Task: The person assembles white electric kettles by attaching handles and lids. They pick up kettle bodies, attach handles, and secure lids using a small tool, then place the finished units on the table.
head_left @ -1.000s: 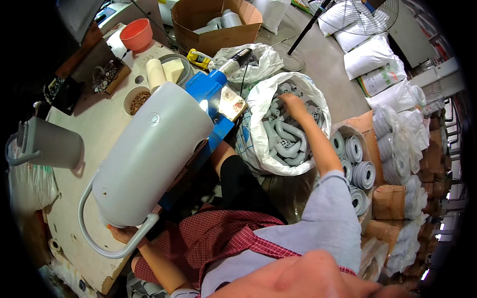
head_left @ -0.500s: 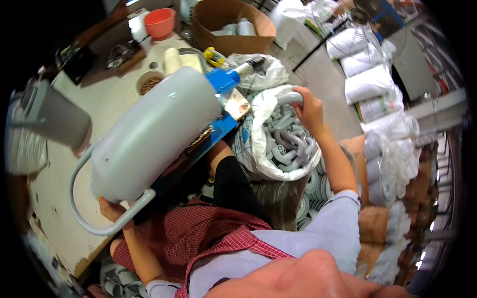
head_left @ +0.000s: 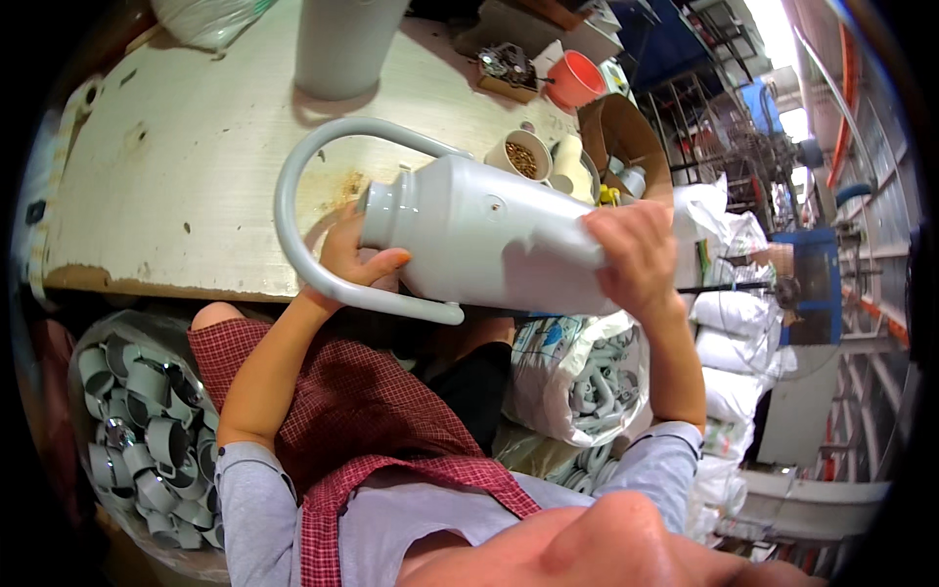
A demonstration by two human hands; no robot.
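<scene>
A light grey plastic thermos flask body [head_left: 509, 225] lies nearly level in front of me above the table's front edge, its neck to the left. A big curved grey handle [head_left: 290, 210] loops past the neck, its ends at the flask's shoulder. My left hand [head_left: 350, 256] is closed round the neck, inside the loop, with the thumb along its near side. At the other end my right hand [head_left: 638, 256] grips the flask's wide base. That base is partly hidden by the fingers.
Below right stands a white sack [head_left: 558, 391] of grey curved handles. A bag of grey cup-like parts [head_left: 147, 430] sits lower left. On the table [head_left: 196, 176] are a tall grey container [head_left: 347, 49], a cup of small brass-coloured pieces [head_left: 509, 157] and a red bowl [head_left: 577, 78].
My right hand has left the sack, where it held a grey curved handle, and now grips the flask's base. The flask has turned from slanting to nearly level. My view has swung left.
</scene>
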